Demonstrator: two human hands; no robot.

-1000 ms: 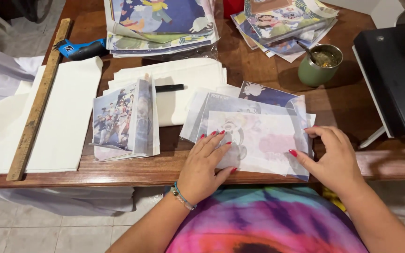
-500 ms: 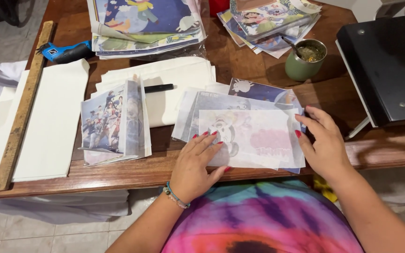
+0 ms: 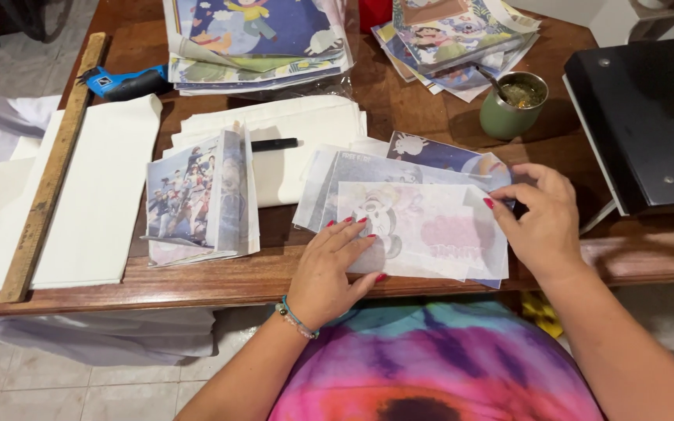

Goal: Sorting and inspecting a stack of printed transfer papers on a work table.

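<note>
Left hand (image 3: 335, 269) flat, fingers spread, pinning translucent printed sheet (image 3: 431, 234) atop stack at table (image 3: 196, 284) front edge. Right hand (image 3: 544, 222), earlier resting on stack's right edge, now pinches sheet's right corner, lifting it slightly. Sheet separating from stack.

Two hands: left hand (image 3: 333, 269), right hand (image 3: 544, 222). One green cup (image 3: 512, 105) at one o'clock, one wooden ruler (image 3: 52, 168) at nine.

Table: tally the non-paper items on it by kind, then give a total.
Wooden ruler: 1
Blue utility knife: 1
Black pen: 1
Green cup with spoon: 1
Black heat press: 1
Total: 5
</note>
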